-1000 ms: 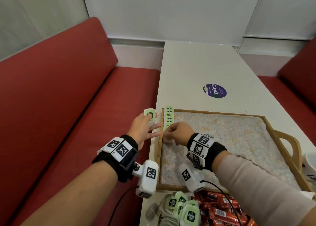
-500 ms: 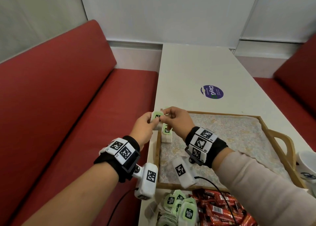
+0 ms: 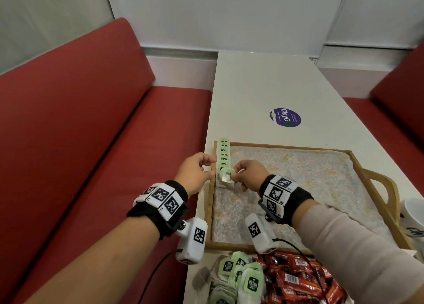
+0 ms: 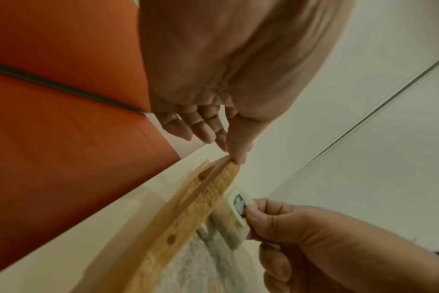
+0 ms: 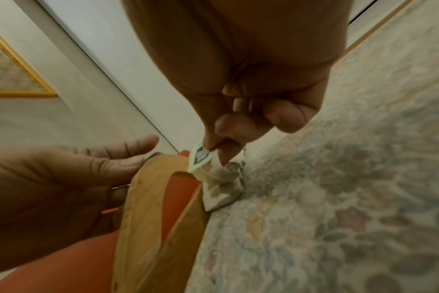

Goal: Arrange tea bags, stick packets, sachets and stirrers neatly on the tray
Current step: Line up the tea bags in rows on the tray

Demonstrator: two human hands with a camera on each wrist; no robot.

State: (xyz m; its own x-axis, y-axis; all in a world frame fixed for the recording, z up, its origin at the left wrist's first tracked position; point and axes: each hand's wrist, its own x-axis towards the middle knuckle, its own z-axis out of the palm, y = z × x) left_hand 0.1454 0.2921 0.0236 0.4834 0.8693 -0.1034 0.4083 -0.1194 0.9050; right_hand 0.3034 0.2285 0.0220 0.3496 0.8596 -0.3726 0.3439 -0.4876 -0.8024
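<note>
A tea bag [image 3: 226, 177] is pinched by its green paper tag between thumb and forefinger of the right hand [image 3: 249, 175], other fingers curled, over the near end of the green-tagged row [image 3: 223, 154] along the left rail of the tray [image 3: 210, 202]. The left hand [image 3: 195, 172] is kept just outside that wooden rail, grip relaxed and empty, fingers loosely extended. The tray is lined with floral woven cloth [image 3: 298, 184]; loose tea bags [image 3: 238, 278] and red packets [image 3: 298, 278] are piled on the white bench [image 3: 263, 85] before the tray's near edge.

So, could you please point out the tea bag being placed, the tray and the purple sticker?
tea bag [image 3: 227, 176]: head view, on its green tag.
tray [image 3: 210, 202]: head view, on the left wooden rim.
purple sticker [image 3: 285, 117]: head view, on its middle.
</note>
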